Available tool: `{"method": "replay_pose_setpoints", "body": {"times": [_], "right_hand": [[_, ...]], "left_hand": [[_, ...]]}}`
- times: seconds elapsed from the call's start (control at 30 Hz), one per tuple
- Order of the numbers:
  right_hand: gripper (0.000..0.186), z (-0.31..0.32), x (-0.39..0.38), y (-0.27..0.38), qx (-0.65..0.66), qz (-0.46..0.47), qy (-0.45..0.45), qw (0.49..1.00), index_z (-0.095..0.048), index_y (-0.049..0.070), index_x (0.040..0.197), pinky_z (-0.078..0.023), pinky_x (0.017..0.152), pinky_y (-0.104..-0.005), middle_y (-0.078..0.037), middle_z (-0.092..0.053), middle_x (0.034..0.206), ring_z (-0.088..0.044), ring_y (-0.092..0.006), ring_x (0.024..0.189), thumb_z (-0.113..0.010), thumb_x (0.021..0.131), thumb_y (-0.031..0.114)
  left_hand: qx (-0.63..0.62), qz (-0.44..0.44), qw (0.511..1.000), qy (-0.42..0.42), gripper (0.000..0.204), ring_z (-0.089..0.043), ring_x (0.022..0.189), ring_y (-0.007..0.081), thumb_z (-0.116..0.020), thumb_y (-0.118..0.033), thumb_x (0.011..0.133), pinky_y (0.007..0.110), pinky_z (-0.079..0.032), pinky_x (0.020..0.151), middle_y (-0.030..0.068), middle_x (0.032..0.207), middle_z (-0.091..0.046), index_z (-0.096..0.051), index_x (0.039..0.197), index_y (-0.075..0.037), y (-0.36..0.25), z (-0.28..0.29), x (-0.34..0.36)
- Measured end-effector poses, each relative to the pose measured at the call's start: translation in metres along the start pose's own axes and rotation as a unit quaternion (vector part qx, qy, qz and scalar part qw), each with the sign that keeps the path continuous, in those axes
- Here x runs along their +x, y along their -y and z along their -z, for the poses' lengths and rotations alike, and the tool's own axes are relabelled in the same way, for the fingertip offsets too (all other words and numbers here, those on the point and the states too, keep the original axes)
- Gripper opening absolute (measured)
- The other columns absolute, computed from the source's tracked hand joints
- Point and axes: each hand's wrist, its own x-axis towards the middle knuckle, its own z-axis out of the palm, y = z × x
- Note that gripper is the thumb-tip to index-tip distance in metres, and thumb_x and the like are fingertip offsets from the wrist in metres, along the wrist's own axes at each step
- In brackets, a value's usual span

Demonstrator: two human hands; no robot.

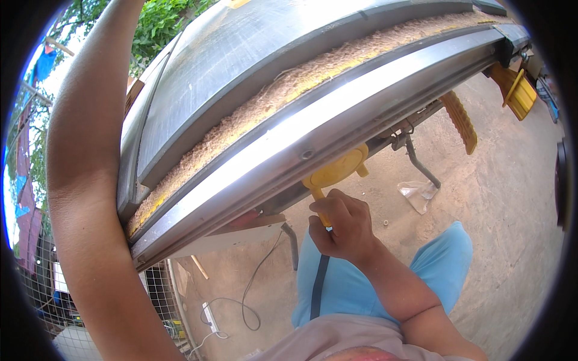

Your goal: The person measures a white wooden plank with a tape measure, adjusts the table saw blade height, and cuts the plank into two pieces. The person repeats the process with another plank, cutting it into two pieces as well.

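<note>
My right hand (344, 225) is closed around the handle of a yellow handwheel (338, 168) under the front edge of a metal machine table that looks like a table saw (241, 66). Its fingers wrap the handle below the wheel's disc, in front of my blue trousers. A long silver rail (313, 114) runs along the table's front, above the wheel. Sawdust (259, 102) fills the groove between the rail and the tabletop. My left arm (84, 198) reaches up past the table's left end, and its hand lies outside the picture.
Two ridged yellow pieces (460, 123) hang at the rail's right. Metal legs (421, 162) stand below. On the concrete floor (500, 198) are a clear plastic bag (418, 195), a white power strip (210, 317) and a looping cable (245, 295). Wire mesh (159, 289) stands at left.
</note>
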Motion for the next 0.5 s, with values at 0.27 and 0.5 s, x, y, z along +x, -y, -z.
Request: {"method": "replay_pose_setpoints", "body": {"times": [0.27, 0.5], "right_hand": [[0.024, 0.0007, 0.0008, 0.0009, 0.002, 0.002, 0.002, 1.0, -0.062, 0.006, 0.095, -0.049, 0.046, -0.0325, -0.006, -0.06, 0.073, -0.06, -0.0199, 0.052, -0.072, 0.074, 0.003], [0.026, 0.001, 0.0002, 0.0009, 0.004, -0.001, 0.006, 1.0, -0.061, 0.006, 0.096, -0.049, 0.046, -0.0323, -0.006, -0.059, 0.073, -0.06, -0.0203, 0.052, -0.073, 0.074, 0.003]], "left_hand": [[-0.007, 0.003, 1.0, 0.0, 0.094, -0.068, 0.102, 0.031, -0.073, 0.008, 0.086, 0.041, -0.064, 0.081, 0.0211, 0.124, -0.057, -0.022, 0.161, -0.016, -0.0005, 0.0007, -0.0021], [-0.016, -0.024, 0.999, 0.017, 0.095, -0.068, 0.099, 0.0303, -0.074, 0.008, 0.084, 0.041, -0.064, 0.079, 0.0201, 0.123, -0.057, -0.023, 0.161, -0.015, 0.004, 0.0043, -0.0041]]}}
